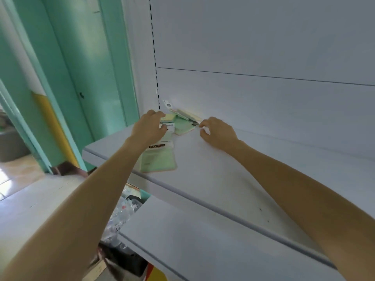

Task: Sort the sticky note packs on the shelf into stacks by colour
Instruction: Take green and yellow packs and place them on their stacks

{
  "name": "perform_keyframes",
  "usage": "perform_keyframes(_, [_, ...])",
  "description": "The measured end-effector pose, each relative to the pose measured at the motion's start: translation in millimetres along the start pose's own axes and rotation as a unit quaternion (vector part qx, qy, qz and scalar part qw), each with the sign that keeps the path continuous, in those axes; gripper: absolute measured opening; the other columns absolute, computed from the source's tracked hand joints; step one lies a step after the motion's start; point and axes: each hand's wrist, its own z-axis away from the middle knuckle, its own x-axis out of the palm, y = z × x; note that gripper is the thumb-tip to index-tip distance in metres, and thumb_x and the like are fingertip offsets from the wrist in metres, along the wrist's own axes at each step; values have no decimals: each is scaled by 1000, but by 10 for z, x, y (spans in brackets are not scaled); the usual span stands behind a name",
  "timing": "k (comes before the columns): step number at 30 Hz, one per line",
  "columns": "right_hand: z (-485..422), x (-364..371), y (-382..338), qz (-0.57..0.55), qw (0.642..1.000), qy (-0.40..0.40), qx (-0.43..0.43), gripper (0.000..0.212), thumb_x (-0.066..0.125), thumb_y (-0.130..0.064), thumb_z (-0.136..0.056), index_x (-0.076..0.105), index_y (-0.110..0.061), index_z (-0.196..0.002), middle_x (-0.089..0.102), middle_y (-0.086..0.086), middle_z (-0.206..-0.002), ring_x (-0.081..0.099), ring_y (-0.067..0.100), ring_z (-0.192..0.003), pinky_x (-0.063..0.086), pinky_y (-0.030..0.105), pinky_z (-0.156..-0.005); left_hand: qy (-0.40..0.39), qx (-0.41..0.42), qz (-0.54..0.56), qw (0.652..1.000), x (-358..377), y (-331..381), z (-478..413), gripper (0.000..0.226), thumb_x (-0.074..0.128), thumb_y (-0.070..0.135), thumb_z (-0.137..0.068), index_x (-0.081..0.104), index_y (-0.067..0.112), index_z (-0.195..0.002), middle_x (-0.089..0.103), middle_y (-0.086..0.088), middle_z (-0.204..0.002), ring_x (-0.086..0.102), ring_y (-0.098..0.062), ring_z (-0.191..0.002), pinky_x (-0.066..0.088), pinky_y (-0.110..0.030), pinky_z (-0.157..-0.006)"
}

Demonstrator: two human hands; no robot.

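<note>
Several sticky note packs lie in a loose heap (183, 123) at the back left of the white shelf (233, 171), green and yellow ones mixed. A green pack (159, 160) with a black label lies apart, nearer the front edge. My left hand (149, 126) rests on the left side of the heap, fingers curled over a yellow pack (168, 118) and a white-labelled pack (169, 126). My right hand (218, 131) is at the heap's right edge, fingertips pinched at the corner of a leaning pack (187, 116). Whether either hand has a firm hold is unclear.
A lower white shelf (192, 240) juts out below. Clear plastic packaging (123, 213) and dark items fill the gap left of the shelves. A teal door frame (113, 63) stands at the left. The shelf's back panel (263, 47) rises behind the heap.
</note>
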Motion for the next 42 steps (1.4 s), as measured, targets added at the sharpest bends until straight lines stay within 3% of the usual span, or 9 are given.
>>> perform_keyframes(4, [-561, 122, 42, -42, 999, 19, 20, 37, 47, -24, -90, 52, -15, -125, 52, 9, -127, 48, 26, -119, 41, 36, -95, -28, -7, -10, 1000, 84, -199, -352, 41, 45, 22, -92, 45, 11, -132, 47, -16, -131, 48, -33, -120, 42, -40, -92])
perform_keyframes(9, [-998, 341, -46, -29, 998, -38, 40, 51, 49, -31, -90, 40, -12, -136, 42, 13, -138, 36, 30, -129, 37, 40, -101, -49, -10, -1, 999, 231, -451, -735, 45, 43, 26, -94, 37, 14, -137, 50, -18, -131, 49, -33, -121, 42, -41, -94])
perform_keyframes(13, [-1130, 485, -26, 29, 996, -80, 41, 44, 42, -28, -94, 41, -17, -136, 43, 13, -136, 35, 31, -127, 38, 40, -100, -93, 22, 37, 995, 344, -459, -1022, 51, 36, 42, -95, 21, 35, -144, 56, -17, -130, 52, -31, -121, 43, -43, -97])
perform_keyframes(16, [-1122, 518, 48, 29, 996, -80, 38, 41, 37, -19, -95, 42, -20, -136, 47, 11, -136, 38, 33, -124, 36, 40, -103, -121, 37, 50, 991, 471, -424, -1198, 46, 31, 52, -93, 36, 38, -137, 55, -8, -134, 51, -28, -121, 42, -45, -101])
perform_keyframes(19, [-1047, 515, 116, 12, 996, -77, 31, 41, 37, -12, -91, 48, -21, -130, 55, 8, -131, 47, 36, -117, 38, 41, -101, -116, 27, 90, 989, 569, -408, -1310, 43, 31, 47, -94, 58, 21, -115, 63, -9, -119, 56, -26, -102, 45, -40, -93])
perform_keyframes(29, [-525, 356, 453, -36, 996, -53, 63, 39, 40, 9, -80, 61, -10, -108, 60, 9, -120, 54, 27, -114, 41, 36, -101, -24, 6, 297, 955, 643, -453, -1436, 21, 62, 28, -84, 65, 12, -97, 63, -4, -115, 57, -20, -109, 40, -26, -85])
perform_keyframes(33, [-520, 306, 339, -3, 990, -60, 131, 36, 41, -15, -92, 50, -18, -127, 55, 7, -126, 46, 28, -120, 37, 36, -100, -5, 39, 362, 931, 579, -393, -1508, 8, 60, 12, -85, 58, 14, -92, 62, -6, -119, 53, -13, -105, 38, -20, -83])
perform_keyframes(37, [-524, 353, 168, 57, 978, -106, 170, 49, 42, -51, -90, 40, -33, -135, 39, 6, -134, 32, 28, -126, 31, 36, -105, -24, 88, 403, 910, 505, -348, -1556, 30, 56, 6, -85, 56, 15, -114, 59, -7, -123, 54, -15, -93, 45, -19, -73])
perform_keyframes(42, [-403, 328, 236, -14, 981, -94, 171, 43, 47, -33, -88, 48, -31, -131, 40, 2, -139, 33, 25, -131, 24, 37, -114, 17, 70, 448, 891, 365, -259, -1581, 48, 51, 10, -86, 42, 26, -131, 60, -7, -98, 57, -10, -66, 49, -11, -52])
